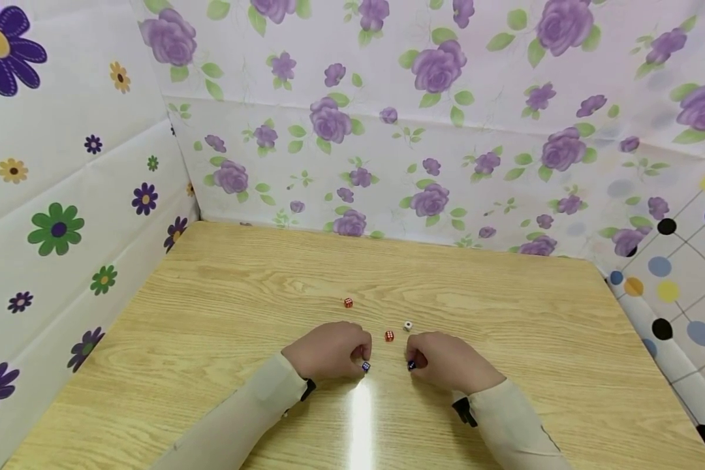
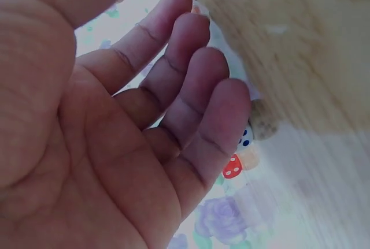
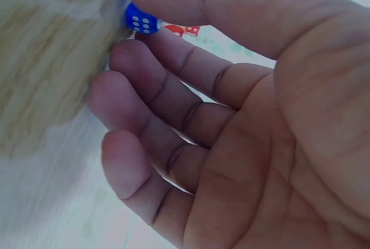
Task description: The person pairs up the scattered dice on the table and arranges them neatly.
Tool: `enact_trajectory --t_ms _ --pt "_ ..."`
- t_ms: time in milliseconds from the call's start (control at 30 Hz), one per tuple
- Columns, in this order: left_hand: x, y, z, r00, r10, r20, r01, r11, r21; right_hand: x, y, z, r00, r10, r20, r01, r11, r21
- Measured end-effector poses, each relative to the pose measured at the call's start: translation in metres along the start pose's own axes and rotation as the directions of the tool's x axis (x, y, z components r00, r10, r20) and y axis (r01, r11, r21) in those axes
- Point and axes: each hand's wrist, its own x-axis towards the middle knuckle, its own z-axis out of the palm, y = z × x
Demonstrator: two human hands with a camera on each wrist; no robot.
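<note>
Toward the near side of the wooden table (image 1: 258,274), the left hand (image 1: 329,351) and the right hand (image 1: 454,360) face each other across a narrow gap, each pinching a die between thumb and index fingertip: the left blue die (image 1: 366,367) and the right blue die (image 1: 411,365). The two dice sit about level, one straight across from the other; being cubes, they have no long axis. Whether either touches the wood I cannot tell. In the wrist views the other fingers curve loosely, gripping nothing. Just beyond the gap, between the hands and nearly as close to one as to the other, lies the nearer red die (image 1: 390,336). Past it, by the right hand's knuckles, lies the white die (image 1: 408,326); farthest, beyond the left hand, the other red die (image 1: 348,303).
</note>
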Motion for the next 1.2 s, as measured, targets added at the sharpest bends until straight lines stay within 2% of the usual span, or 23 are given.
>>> enact_trajectory --t_ms 367,833,1000,1200 --pt "-0.0001 0.0003 -0.0004 1.0 0.009 -0.002 -0.009 1.0 0.02 -0.0005 -0.0028 -0.0025 1.0 0.03 0.007 -0.03 0.999 -0.015" --pt "0.0018 0.0031 0.0013 1.0 0.019 0.016 -0.02 0.999 0.049 -0.001 -0.0056 -0.0008 0.999 0.029 0.012 -0.029 1.0 -0.011" --pt "0.0022 0.0048 0.0028 1.0 0.024 0.01 -0.024 0.998 0.057 -0.0008 -0.0071 0.0005 0.999 0.008 0.032 -0.008 1.0 -0.004" --pt "0.0033 0.0066 0.0055 1.0 0.027 0.015 -0.028 0.997 0.066 0.0006 -0.0079 0.0025 0.997 -0.052 0.049 0.051 0.999 0.015"
